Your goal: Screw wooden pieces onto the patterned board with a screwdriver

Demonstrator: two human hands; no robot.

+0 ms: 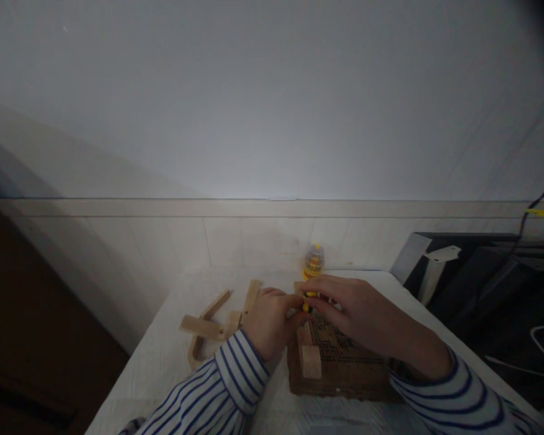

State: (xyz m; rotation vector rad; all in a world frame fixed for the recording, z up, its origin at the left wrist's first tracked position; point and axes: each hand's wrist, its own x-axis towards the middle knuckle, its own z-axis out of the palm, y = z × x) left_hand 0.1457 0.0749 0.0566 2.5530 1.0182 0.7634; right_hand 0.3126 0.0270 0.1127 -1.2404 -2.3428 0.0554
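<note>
Over the far edge of a wooden maze board [340, 368] on the white table [172, 356], the left hand [269, 320] and the right hand [358, 311] meet. Each grip is pinched on a small yellow tool [309, 296]. Loose wooden pieces [213, 326] lie to their left, and a yellow jar [314, 263] stands just behind.

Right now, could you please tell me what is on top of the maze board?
A light wooden block stands at its left edge; the right hand covers its far part, hiding anything there.

Wooden board [340, 368]: dark, matt, engraved maze top. Wooden pieces [208, 326]: pale, unfinished. Table cover [163, 356]: white, matt cloth.
</note>
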